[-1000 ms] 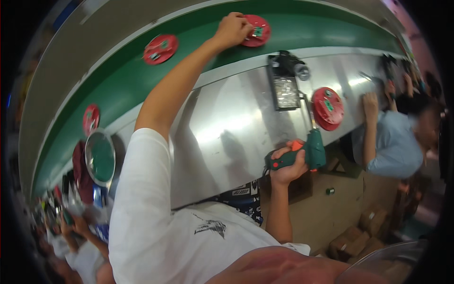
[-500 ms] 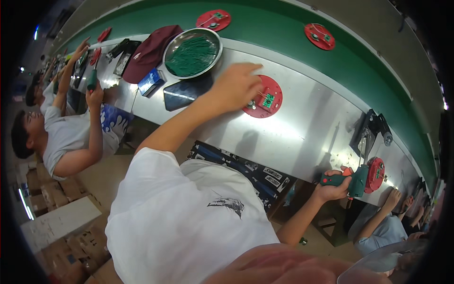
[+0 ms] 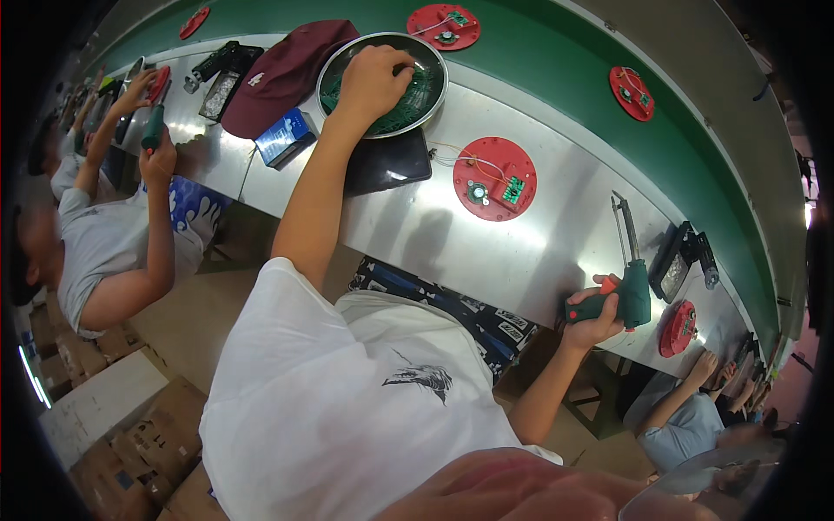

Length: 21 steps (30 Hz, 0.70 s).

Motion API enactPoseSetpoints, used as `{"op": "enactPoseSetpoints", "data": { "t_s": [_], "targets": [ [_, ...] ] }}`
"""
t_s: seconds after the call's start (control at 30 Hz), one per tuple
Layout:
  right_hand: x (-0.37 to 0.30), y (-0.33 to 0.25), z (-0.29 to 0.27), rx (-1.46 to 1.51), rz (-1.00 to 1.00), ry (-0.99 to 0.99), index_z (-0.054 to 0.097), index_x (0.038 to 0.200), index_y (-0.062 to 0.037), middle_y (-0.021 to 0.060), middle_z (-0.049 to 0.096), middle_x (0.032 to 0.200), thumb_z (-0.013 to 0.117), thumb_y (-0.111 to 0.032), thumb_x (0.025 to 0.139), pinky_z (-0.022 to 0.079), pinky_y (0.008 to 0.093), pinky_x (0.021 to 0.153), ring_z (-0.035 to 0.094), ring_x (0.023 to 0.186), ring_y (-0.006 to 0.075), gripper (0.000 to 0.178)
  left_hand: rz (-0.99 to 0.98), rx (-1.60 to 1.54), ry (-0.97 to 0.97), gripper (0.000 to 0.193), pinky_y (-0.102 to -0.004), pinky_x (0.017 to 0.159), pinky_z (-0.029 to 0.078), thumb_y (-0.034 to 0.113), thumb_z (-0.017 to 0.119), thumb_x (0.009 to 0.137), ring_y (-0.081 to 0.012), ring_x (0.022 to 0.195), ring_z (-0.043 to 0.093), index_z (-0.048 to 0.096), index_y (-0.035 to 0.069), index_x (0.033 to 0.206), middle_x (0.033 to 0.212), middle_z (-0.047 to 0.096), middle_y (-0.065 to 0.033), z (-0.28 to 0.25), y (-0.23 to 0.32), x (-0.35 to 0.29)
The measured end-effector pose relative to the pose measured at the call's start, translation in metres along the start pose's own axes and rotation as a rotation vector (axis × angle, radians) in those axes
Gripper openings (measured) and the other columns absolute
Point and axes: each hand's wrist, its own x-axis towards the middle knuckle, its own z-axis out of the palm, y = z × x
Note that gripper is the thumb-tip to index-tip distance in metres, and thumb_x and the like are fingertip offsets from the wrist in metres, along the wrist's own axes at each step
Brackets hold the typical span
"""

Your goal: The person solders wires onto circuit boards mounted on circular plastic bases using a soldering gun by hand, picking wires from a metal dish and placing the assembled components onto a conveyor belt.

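the left hand (image 3: pixel 375 82), over the red disc (image 3: pixel 495 165) half a second ago, has moved into the metal bowl (image 3: pixel 444 87) of green strands (image 3: pixel 422 91); the right hand's (image 3: pixel 594 326) soldering gun (image 3: pixel 638 293) now points clear of the black stand (image 3: pixel 672 276).

The right hand (image 3: pixel 598 325) holds a soldering gun (image 3: pixel 636 297) (left hand (image 3: pixel 373 80) over a bowl (image 3: pixel 444 85)).

A metal workbench (image 3: pixel 486 252) adjoins a green strip (image 3: pixel 539 74). Cardboard boxes (image 3: pixel 152 434) stand on the tan floor (image 3: pixel 217 321), left. A light tube (image 3: pixel 36 378) glows beyond.
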Motion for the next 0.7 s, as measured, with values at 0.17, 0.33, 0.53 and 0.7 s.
{"op": "enactPoseSetpoints", "data": {
  "t_s": [0.17,0.33,0.53,0.7],
  "targets": [
    [0.007,0.004,-0.003,0.02,0.085,0.01,0.056,0.111,0.0073,0.0172,0.061,0.098,0.05,-0.028,0.101,0.046,0.0301,0.042,0.057,0.048,0.0189,0.037,0.126,-0.243,0.323,0.014,-0.0356,0.085,0.054,0.015,0.075,0.081,-0.0282,0.09,0.071,0.077,0.006,0.092,0.093,0.075,-0.0092,-0.01,-0.005,0.004],
    [0.008,0.004,-0.004,0.022,0.097,-0.018,0.055,0.113,0.0078,0.017,0.06,0.098,0.051,-0.029,0.1,0.047,0.0312,0.042,0.056,0.049,0.0184,0.039,0.029,-0.537,0.365,0.014,-0.0286,0.076,0.054,0.013,0.07,0.091,-0.0158,0.083,0.072,0.077,0.006,0.1,0.089,0.076,-0.0066,-0.02,0.002,0.002],
    [0.009,0.006,-0.006,0.019,0.079,-0.052,0.053,0.117,0.0098,0.0205,0.061,0.097,0.054,-0.025,0.099,0.048,0.0303,0.043,0.058,0.049,0.0207,0.039,-0.301,-0.805,0.117,0.01,-0.0247,0.08,0.052,0.003,0.063,0.096,-0.0101,0.086,0.064,0.066,-0.003,0.104,0.099,0.07,-0.0053,-0.037,0.011,-0.002],
    [0.007,0.005,-0.003,0.03,0.081,-0.061,0.053,0.119,0.0097,0.0207,0.061,0.097,0.055,-0.024,0.098,0.048,0.0305,0.043,0.058,0.049,0.0203,0.04,-0.147,-0.546,0.16,0.02,-0.0219,0.077,0.05,0.012,0.065,0.097,-0.0077,0.086,0.065,0.073,0.0,0.112,0.091,0.074,-0.0038,-0.027,0.003,-0.005]
  ]
}}
